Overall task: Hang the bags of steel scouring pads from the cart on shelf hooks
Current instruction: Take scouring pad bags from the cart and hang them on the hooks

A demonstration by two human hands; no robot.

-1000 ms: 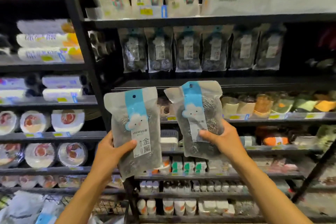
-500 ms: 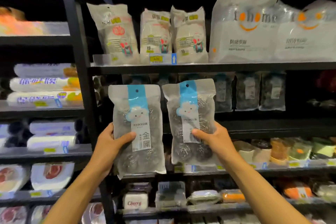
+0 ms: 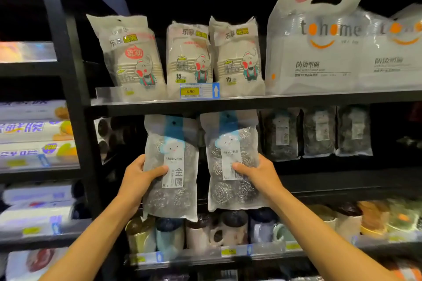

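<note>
bag [image 3: 180,198] gripped in left hand [image 3: 137,178], second bag [image 3: 228,191] in right hand [image 3: 260,174]; both upright, holes topmost.

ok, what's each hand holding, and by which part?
The left hand grips the left scouring-pad bag by its left edge; right hand grips the right scouring-pad bag by its right edge, both mid-height.

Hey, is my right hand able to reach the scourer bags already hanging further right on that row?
Probably yes for reach: nothing stands between the right hand and the hanging bags. But it grips a scouring-pad bag, so it couldn't take one.
</note>
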